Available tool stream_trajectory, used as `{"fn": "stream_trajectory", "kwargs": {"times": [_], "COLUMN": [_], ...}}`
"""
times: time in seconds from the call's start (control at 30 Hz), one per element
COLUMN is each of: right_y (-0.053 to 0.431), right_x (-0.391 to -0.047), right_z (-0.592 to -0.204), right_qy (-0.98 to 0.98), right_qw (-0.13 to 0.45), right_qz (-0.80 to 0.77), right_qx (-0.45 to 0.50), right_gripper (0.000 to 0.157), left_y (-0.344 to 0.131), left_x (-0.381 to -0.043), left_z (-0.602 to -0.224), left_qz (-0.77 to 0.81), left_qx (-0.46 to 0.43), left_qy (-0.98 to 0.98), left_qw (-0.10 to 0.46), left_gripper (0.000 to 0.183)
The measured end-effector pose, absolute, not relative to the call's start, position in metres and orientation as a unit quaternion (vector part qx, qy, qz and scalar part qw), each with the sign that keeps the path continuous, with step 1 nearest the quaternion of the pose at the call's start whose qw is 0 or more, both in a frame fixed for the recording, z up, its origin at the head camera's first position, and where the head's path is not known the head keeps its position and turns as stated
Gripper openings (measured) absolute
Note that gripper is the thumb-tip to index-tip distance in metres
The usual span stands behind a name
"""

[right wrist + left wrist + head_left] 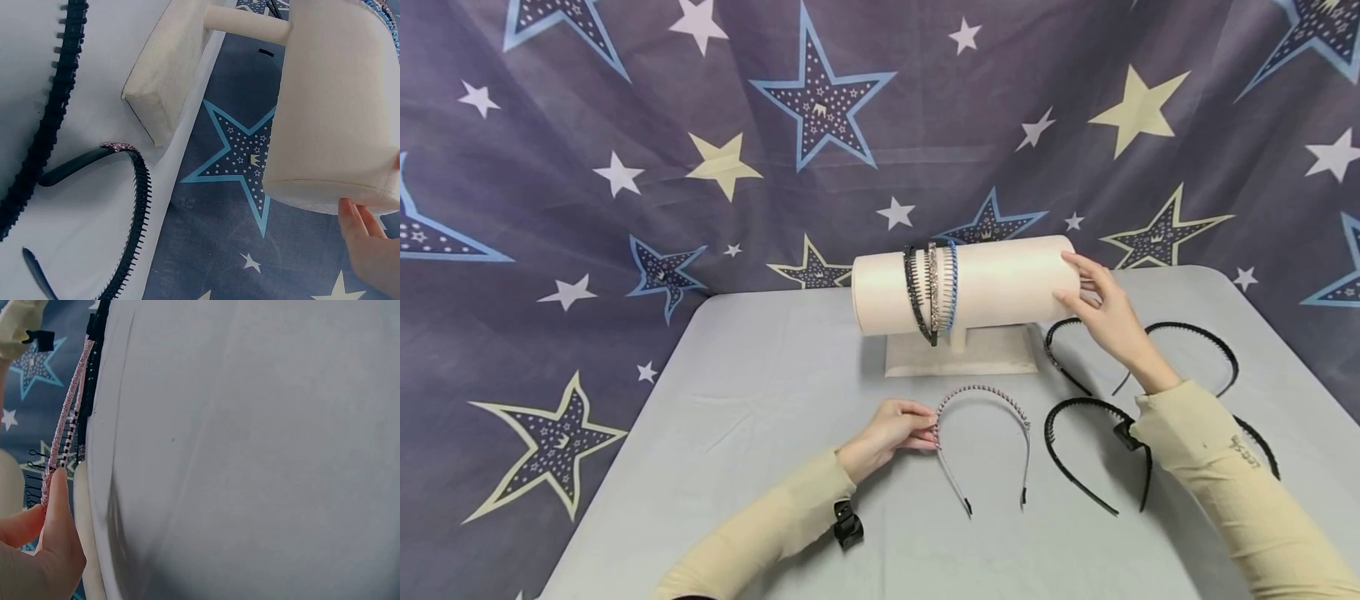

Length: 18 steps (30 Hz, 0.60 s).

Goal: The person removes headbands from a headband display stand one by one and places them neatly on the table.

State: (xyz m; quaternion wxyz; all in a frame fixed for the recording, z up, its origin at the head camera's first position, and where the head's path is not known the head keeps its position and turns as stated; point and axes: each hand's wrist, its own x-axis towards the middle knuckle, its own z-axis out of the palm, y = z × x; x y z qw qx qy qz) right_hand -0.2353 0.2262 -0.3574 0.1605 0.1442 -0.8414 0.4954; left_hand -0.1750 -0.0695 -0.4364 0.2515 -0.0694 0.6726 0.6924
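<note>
My left hand [891, 435] pinches a pink beaded headband [942, 406] at its left side; the headband's black-tipped ends point toward me. In the left wrist view the thumb and a finger close on its pink, toothed band [56, 444]. My right hand [1105, 312] holds the right end of a cream headband display stand [1007, 271], thumb in front and fingers higher up. In the right wrist view, fingertips [350, 215] lie at the rim of the roll's end. Three headbands sit around the roll's left half: black [913, 287], glittery [934, 292] and blue [954, 283].
Several black headbands lie on the grey-covered table [760, 367] at right, one near the front [1078, 402] and another at the back [1206, 333], partly under my right arm. A star-patterned curtain [647, 108] hangs behind the table.
</note>
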Motion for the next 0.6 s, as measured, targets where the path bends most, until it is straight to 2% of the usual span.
{"fn": "stream_trajectory", "kwargs": {"times": [0.6], "right_y": [0.2263], "right_x": [-0.2358], "right_z": [-0.3567], "right_qy": [-0.842], "right_qw": [0.165], "right_qz": [0.492], "right_qx": [0.148], "right_gripper": [0.053], "left_y": [-0.0631], "left_x": [-0.1800], "left_z": [-0.4425], "left_qz": [0.665], "left_qx": [-0.082], "left_qy": [0.699], "left_qw": [0.250], "left_gripper": [0.018]}}
